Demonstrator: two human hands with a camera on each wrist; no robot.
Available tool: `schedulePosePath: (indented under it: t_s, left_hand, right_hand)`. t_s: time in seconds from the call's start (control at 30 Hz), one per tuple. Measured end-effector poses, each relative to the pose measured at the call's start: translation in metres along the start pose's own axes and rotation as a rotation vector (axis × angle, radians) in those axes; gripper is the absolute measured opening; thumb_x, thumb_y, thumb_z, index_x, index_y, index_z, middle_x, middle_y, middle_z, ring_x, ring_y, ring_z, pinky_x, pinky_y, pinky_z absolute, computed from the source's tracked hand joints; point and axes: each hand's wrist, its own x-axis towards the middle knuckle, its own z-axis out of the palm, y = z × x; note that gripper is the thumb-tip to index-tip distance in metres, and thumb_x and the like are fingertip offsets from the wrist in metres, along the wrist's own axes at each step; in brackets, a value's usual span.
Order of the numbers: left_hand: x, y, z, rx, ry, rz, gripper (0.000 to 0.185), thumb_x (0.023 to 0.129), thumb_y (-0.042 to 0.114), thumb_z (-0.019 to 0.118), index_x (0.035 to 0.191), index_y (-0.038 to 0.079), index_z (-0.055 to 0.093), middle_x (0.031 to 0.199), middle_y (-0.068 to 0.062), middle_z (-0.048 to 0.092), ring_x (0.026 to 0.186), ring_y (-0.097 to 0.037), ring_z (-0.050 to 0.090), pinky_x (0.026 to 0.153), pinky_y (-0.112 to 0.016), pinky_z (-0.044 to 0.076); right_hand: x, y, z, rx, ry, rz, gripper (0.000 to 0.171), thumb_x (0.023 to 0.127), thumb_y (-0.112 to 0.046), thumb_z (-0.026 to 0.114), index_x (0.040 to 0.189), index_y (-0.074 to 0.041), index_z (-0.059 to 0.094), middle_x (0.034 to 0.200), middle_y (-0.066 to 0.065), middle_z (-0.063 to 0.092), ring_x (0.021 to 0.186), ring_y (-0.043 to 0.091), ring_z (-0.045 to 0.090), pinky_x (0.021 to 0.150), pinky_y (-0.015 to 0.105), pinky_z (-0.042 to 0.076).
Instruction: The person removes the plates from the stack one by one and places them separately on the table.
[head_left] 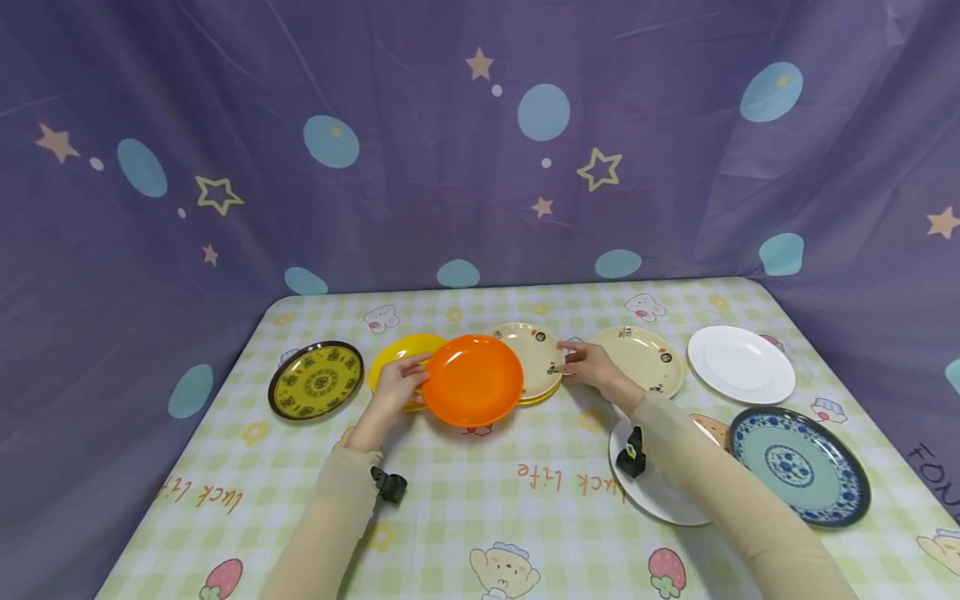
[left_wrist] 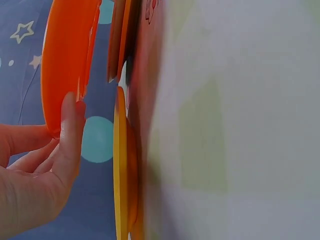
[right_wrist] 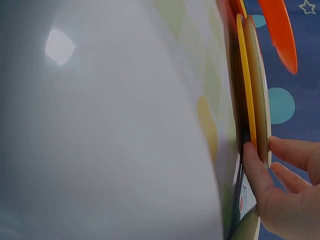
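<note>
My left hand (head_left: 396, 388) pinches the left rim of a bright orange plate (head_left: 472, 380). In the left wrist view that plate hangs above the other dishes, thumb on one side and fingers on the other. Behind it, a yellow plate (head_left: 405, 348) lies partly covered. A cream plate (head_left: 537, 360) with small dark prints rests on top of a yellow plate (right_wrist: 246, 75), partly behind the orange one. My right hand (head_left: 592, 368) grips the right rim of this stack; the right wrist view has the thumb at the yellow edge and fingertips at the cream rim.
An olive plate with a dark rim (head_left: 317, 381) lies far left. To the right are another cream plate (head_left: 637, 358), a white plate (head_left: 741, 364) and a blue floral plate (head_left: 799, 467). Under my right forearm sits a white plate (head_left: 652, 492). A purple curtain (head_left: 420, 208) hangs behind the table.
</note>
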Motion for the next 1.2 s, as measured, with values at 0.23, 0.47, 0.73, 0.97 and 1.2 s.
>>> schedulePosePath:
  t_s: [0.23,0.47,0.73,0.97,1.2]
  left_hand:
    - [-0.006,-0.002,-0.010,0.018,-0.011,0.007,0.036,0.087,-0.003,0.045,0.123,-0.001,0.050,0.110,-0.022,0.055,0.056,-0.006,0.053,0.048,-0.022,0.051]
    - [-0.010,-0.004,-0.024,0.086,-0.006,0.010,0.037,0.088,-0.002,0.045,0.124,0.000,0.050,0.114,-0.024,0.053,0.056,-0.007,0.054,0.049,-0.024,0.051]
    - [-0.020,-0.006,-0.041,0.140,-0.018,0.018,0.037,0.089,0.000,0.044,0.126,0.001,0.047,0.116,-0.024,0.052,0.060,-0.007,0.055,0.051,-0.023,0.050]
    - [-0.028,-0.010,-0.055,0.129,-0.039,0.024,0.037,0.090,0.000,0.042,0.127,-0.001,0.045,0.115,-0.024,0.050,0.062,-0.008,0.054,0.054,-0.025,0.051]
    - [-0.037,-0.015,-0.070,0.122,-0.055,0.000,0.038,0.091,0.002,0.041,0.129,-0.001,0.042,0.117,-0.025,0.047,0.072,-0.008,0.057,0.059,-0.028,0.054]
  right_hand:
    - [0.001,0.000,0.000,-0.011,-0.002,-0.009,0.052,0.082,0.007,0.054,0.131,0.003,0.038,0.115,0.029,0.047,0.088,0.025,0.058,0.077,0.030,0.052]
    - [0.001,0.000,-0.001,-0.009,-0.003,-0.017,0.052,0.081,0.007,0.054,0.130,0.004,0.038,0.114,0.030,0.047,0.087,0.025,0.058,0.077,0.030,0.052]
    - [0.001,0.000,0.000,-0.008,0.004,-0.016,0.051,0.081,0.008,0.054,0.130,0.004,0.039,0.114,0.030,0.047,0.085,0.024,0.058,0.077,0.030,0.053]
    - [0.002,0.001,-0.001,-0.017,0.010,0.004,0.051,0.081,0.006,0.055,0.130,0.002,0.040,0.115,0.028,0.047,0.084,0.022,0.058,0.076,0.029,0.053]
    - [0.002,0.001,0.001,-0.007,0.007,0.009,0.052,0.081,0.007,0.055,0.131,0.002,0.039,0.115,0.028,0.046,0.088,0.025,0.057,0.078,0.029,0.052]
